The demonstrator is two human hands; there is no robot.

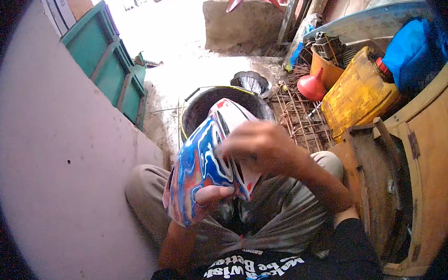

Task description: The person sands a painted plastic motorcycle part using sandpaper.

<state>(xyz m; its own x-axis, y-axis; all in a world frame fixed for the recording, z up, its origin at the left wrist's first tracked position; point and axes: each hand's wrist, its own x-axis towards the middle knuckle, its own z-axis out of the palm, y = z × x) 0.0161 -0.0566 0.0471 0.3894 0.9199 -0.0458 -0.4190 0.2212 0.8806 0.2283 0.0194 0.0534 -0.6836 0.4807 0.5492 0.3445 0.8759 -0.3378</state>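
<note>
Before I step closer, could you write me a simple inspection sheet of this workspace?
Surface: pale floor; the work is held above the person's lap.
Job's things: a curved piece with blue, red and white swirls; a dark basin lies beyond it.
Clutter: yellow jerrycan, red funnel, orange bucket and rusty metal grid, crowded at the right.
Grippers: bare hands; the left hand grips the piece, its thumb on top; the right hand is blurred over it, contact unclear.
Cables: nothing seen for certain; a thin yellow strip curves round the basin.
Surroundings: pale wall and green panel left, wooden furniture right.
</note>
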